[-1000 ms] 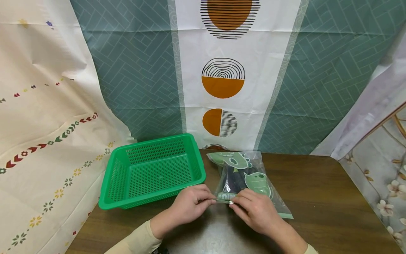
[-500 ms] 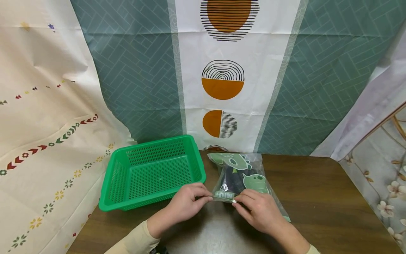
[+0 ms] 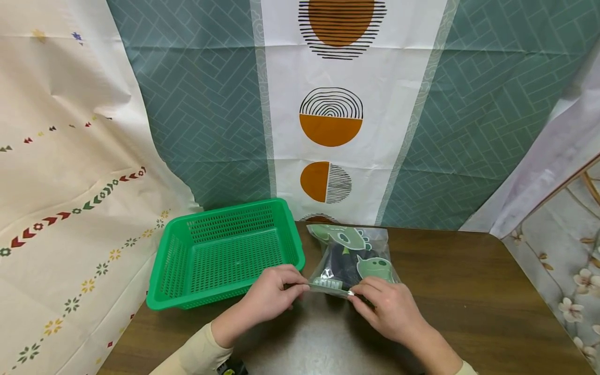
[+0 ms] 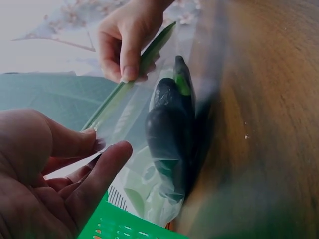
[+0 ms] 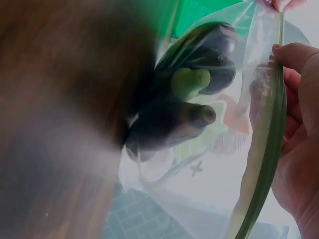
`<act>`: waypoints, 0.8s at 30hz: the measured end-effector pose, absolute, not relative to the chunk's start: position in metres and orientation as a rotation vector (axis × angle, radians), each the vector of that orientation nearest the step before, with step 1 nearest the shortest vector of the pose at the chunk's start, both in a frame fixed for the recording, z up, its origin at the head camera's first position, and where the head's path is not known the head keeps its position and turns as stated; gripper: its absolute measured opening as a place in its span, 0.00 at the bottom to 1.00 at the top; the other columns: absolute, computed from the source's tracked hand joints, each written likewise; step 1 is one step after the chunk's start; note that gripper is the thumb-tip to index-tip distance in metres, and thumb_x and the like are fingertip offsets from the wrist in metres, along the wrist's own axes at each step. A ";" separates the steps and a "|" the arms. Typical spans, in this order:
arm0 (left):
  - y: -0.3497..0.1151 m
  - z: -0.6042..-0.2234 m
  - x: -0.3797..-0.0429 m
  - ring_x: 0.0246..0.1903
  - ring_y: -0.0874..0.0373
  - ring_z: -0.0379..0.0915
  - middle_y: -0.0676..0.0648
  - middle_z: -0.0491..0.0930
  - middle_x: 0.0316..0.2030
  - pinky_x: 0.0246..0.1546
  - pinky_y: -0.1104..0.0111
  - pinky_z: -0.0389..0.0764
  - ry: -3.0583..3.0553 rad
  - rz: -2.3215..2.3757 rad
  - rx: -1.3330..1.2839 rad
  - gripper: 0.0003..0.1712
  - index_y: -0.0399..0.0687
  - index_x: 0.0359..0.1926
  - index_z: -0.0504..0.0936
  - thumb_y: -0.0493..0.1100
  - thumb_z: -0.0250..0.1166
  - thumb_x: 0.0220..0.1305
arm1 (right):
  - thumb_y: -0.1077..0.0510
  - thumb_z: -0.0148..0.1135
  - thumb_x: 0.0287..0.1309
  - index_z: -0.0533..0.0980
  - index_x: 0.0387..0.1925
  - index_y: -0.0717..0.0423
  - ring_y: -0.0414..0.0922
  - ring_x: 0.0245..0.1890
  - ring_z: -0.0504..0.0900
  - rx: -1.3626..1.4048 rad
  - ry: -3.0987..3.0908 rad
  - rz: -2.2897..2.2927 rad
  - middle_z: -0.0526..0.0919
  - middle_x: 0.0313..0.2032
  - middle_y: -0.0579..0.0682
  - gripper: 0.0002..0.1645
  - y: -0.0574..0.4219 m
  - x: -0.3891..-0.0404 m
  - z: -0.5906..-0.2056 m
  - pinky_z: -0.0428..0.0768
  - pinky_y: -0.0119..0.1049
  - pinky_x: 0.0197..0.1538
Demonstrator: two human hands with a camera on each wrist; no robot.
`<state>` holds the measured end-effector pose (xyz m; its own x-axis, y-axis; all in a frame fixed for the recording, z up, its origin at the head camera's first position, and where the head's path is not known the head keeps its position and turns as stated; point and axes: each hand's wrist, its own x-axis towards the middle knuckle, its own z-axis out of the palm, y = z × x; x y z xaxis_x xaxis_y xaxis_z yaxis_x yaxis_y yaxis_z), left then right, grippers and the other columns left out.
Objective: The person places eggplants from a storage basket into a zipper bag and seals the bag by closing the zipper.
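Note:
A clear zip bag (image 3: pixel 348 238) with green cartoon prints lies on the table, its mouth toward me. Dark eggplants (image 5: pixel 167 127) show through the plastic, one beside a pale green stubby piece (image 5: pixel 189 83). My left hand (image 3: pixel 276 294) pinches the left end of the bag's mouth between thumb and fingers. At the right, my right hand (image 3: pixel 389 307) pinches the zip edge at a small white slider (image 3: pixel 350 293). Between the hands the zip strip is stretched straight. In the right wrist view the green zip edge (image 5: pixel 266 149) runs on past the right hand.
A green perforated plastic basket (image 3: pixel 234 260) stands left of the bag, close to my left hand. The brown wooden table (image 3: pixel 464 291) extends to the right. Patterned cloths (image 3: pixel 211 104) hang behind and at the sides.
My hands have moved apart: the left a little to the left, the right to the right along the zip edge. More of the zip strip shows between them.

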<state>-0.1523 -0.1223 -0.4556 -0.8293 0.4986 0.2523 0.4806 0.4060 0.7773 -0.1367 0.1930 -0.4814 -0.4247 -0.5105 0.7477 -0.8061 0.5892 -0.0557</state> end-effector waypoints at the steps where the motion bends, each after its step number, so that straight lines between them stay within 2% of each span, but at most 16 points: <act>1: -0.123 -0.455 -0.152 0.22 0.66 0.81 0.57 0.84 0.35 0.26 0.67 0.88 2.617 1.434 0.901 0.05 0.48 0.43 0.95 0.37 0.73 0.77 | 0.44 0.59 0.85 0.89 0.40 0.46 0.38 0.33 0.87 1.039 -2.107 0.543 0.87 0.36 0.37 0.19 0.194 -0.137 -0.481 0.83 0.35 0.27; 8: -0.125 -0.449 -0.152 0.26 0.53 0.85 0.55 0.85 0.34 0.27 0.66 0.89 2.611 1.443 0.847 0.06 0.49 0.41 0.95 0.37 0.73 0.77 | 0.44 0.61 0.84 0.89 0.40 0.48 0.37 0.30 0.84 1.030 -2.121 0.558 0.86 0.34 0.38 0.19 0.197 -0.139 -0.480 0.79 0.30 0.24; 11: -0.127 -0.448 -0.152 0.27 0.55 0.87 0.53 0.86 0.35 0.27 0.65 0.89 2.606 1.447 0.813 0.05 0.47 0.42 0.95 0.38 0.73 0.77 | 0.44 0.61 0.84 0.90 0.40 0.49 0.37 0.30 0.85 1.024 -2.124 0.556 0.86 0.34 0.38 0.19 0.199 -0.140 -0.480 0.79 0.29 0.24; 16: -0.129 -0.445 -0.152 0.28 0.63 0.86 0.52 0.86 0.37 0.27 0.65 0.89 2.617 1.446 0.762 0.06 0.47 0.43 0.95 0.38 0.72 0.78 | 0.44 0.60 0.85 0.89 0.39 0.48 0.37 0.30 0.86 1.023 -2.112 0.565 0.87 0.35 0.38 0.20 0.201 -0.140 -0.478 0.79 0.30 0.24; 24: -0.132 -0.440 -0.153 0.28 0.61 0.87 0.50 0.86 0.38 0.26 0.64 0.89 2.621 1.459 0.689 0.06 0.45 0.43 0.95 0.39 0.72 0.78 | 0.42 0.57 0.86 0.89 0.38 0.47 0.38 0.30 0.87 0.988 -2.087 0.557 0.88 0.34 0.38 0.23 0.209 -0.144 -0.471 0.80 0.31 0.24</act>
